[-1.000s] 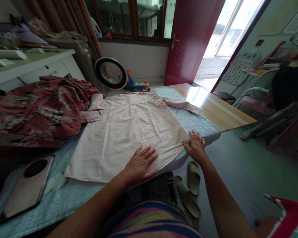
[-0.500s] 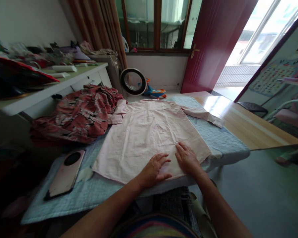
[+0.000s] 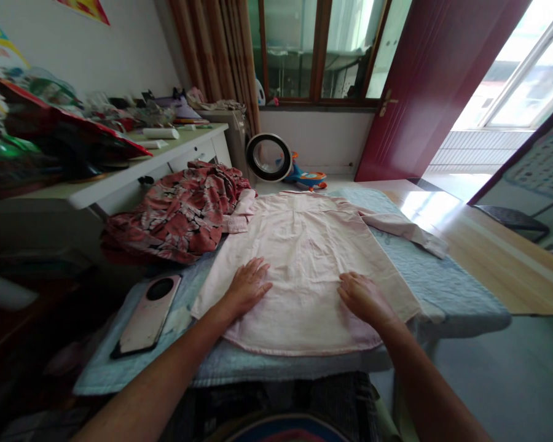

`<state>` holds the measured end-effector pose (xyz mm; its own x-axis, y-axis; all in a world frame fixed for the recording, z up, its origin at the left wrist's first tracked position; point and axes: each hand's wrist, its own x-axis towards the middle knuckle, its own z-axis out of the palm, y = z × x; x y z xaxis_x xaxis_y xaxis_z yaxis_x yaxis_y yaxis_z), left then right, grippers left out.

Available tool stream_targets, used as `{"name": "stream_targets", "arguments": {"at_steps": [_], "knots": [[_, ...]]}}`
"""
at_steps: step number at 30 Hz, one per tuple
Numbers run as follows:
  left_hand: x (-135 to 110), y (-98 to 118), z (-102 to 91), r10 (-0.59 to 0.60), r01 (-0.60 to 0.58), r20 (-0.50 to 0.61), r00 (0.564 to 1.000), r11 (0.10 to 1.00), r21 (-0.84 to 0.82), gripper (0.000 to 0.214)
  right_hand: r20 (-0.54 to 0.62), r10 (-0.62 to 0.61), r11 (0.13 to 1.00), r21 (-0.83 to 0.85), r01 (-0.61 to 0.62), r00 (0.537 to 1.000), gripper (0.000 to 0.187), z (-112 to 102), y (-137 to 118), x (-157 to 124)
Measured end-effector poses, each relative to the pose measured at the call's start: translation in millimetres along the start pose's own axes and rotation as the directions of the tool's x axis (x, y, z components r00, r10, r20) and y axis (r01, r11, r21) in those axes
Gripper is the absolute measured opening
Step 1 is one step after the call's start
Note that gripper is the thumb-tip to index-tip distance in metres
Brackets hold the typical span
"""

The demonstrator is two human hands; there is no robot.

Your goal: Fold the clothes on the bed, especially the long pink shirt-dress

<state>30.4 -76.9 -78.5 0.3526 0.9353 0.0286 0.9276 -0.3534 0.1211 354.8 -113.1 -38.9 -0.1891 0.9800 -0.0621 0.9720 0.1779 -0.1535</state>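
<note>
A pale pink shirt (image 3: 304,258) lies spread flat, back up, on a light blue quilted pad (image 3: 447,285) that covers a board. My left hand (image 3: 245,286) rests palm down on the shirt's lower left part, fingers stretched out. On the lower right part, near the hem, my right hand (image 3: 364,299) presses flat, its fingers together and extended. The shirt's right sleeve (image 3: 408,231) trails out across the pad. The left sleeve (image 3: 239,212) is tucked against a red garment.
A crumpled red floral garment (image 3: 175,212) lies at the pad's far left. A pink flat device with a black round hole (image 3: 147,313) sits near the front left. A cluttered white desk (image 3: 133,162) stands left, a wooden table (image 3: 498,252) right, a round fan (image 3: 268,158) beyond.
My view has risen and swung left. My left hand slid left across the shirt, and my right hand came in from the right edge onto the lower right of the shirt.
</note>
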Motion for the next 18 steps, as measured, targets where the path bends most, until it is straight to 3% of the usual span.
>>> {"name": "stream_targets", "arguments": {"at_steps": [3,5,8,12,15,18], "knots": [[6,-9,-4.9,-0.088,0.089,-0.077,0.993,0.996,0.019,0.056,-0.050,-0.173,0.984,0.044,0.175,0.984,0.040,-9,-29,39],[9,-15,-6.1,-0.141,0.142,-0.056,0.988,0.989,0.030,0.058,-0.063,-0.234,0.970,0.054,0.238,0.970,0.050,-5,-44,65],[8,-21,-3.1,-0.185,0.185,-0.007,0.983,0.982,0.042,0.059,-0.042,-0.193,0.981,0.025,0.194,0.980,0.059,10,-50,92],[3,-26,1.0,-0.195,0.194,0.008,0.981,0.980,0.046,0.061,-0.017,-0.154,0.988,0.014,0.154,0.988,0.058,28,-36,97],[11,-33,-4.0,-0.193,0.193,0.016,0.981,0.981,0.035,0.058,-0.032,-0.153,0.988,0.018,0.154,0.988,0.057,28,-31,96],[39,-38,-13.9,-0.195,0.197,-0.069,0.978,0.980,0.023,0.048,0.002,-0.145,0.989,0.017,0.145,0.989,0.045,17,-36,109]]}}
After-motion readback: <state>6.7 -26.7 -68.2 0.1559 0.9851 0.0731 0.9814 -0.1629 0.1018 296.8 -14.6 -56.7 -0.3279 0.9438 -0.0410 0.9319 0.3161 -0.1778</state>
